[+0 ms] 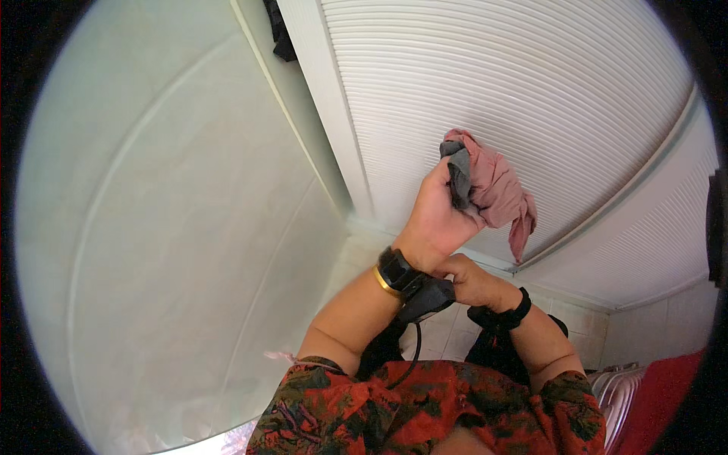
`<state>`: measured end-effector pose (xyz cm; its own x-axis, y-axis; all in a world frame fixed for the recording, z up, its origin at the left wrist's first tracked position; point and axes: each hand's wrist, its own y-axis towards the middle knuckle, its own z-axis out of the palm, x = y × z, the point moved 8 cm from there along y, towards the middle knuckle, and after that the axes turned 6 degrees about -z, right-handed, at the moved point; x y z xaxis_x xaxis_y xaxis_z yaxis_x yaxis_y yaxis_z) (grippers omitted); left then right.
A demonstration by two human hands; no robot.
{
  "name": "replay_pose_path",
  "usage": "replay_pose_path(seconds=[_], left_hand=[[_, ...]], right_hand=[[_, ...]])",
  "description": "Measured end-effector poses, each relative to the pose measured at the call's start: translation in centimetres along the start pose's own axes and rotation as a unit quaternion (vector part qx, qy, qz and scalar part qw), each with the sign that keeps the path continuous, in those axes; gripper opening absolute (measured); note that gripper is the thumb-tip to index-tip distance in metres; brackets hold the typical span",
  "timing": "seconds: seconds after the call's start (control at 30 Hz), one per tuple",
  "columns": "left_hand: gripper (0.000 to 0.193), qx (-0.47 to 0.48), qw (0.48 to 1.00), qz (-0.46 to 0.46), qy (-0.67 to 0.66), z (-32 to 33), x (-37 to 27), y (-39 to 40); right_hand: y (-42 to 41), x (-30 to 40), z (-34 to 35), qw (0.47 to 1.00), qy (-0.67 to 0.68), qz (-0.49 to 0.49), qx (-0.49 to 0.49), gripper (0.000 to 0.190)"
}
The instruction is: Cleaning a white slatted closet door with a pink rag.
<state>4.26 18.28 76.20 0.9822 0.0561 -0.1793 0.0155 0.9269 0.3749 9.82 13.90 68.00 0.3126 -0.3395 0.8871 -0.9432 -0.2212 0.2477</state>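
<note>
My left hand [441, 219] is raised in front of the white ribbed panel, closed around a bunched pink cloth [497, 185] and a dark grey cloth [459, 176]. The pink cloth's end hangs down to the right. My right hand [472, 281] is at my left wrist, its fingers partly hidden beside a black device [429, 298] strapped there. A black cable runs from the device towards my shirt. Whether the right fingers grip the device is unclear. A gold bangle [387, 282] lies beside the black strap on my left wrist.
A pale tiled wall [187, 227] rises at the left. White ribbed panels [512, 85] stand ahead and to the right. Dark fabric [281, 34] shows in the gap at the top. Light floor tiles [438, 330] lie below, and a red cloth [660, 398] with metal bars beside it is at lower right.
</note>
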Motion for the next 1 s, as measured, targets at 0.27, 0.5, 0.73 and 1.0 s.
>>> replay_pose_path(seconds=[0.27, 0.5, 0.73, 1.0], left_hand=[[0.021, 0.018, 0.998, 0.026, 0.055, 1.7, -0.8, 0.5], [0.018, -0.261, 0.909, 0.127, 0.299, -5.3, -2.5, -2.5], [0.041, -0.321, 0.64, 0.047, 0.697, -8.1, -0.3, -5.2], [0.058, -0.076, 0.216, -0.033, 0.973, -6.2, 5.3, -2.5]], right_hand=[[1.7, 2.4, 0.6, 0.995, -0.064, -0.07, -0.001, 0.026], [-1.8, 0.9, 4.2, 0.946, 0.264, 0.175, 0.064, 0.01], [-1.2, 0.7, 4.6, 0.903, 0.395, 0.151, 0.066, 0.042], [-1.7, 2.4, 4.5, 0.909, 0.361, 0.121, 0.169, 0.046]])
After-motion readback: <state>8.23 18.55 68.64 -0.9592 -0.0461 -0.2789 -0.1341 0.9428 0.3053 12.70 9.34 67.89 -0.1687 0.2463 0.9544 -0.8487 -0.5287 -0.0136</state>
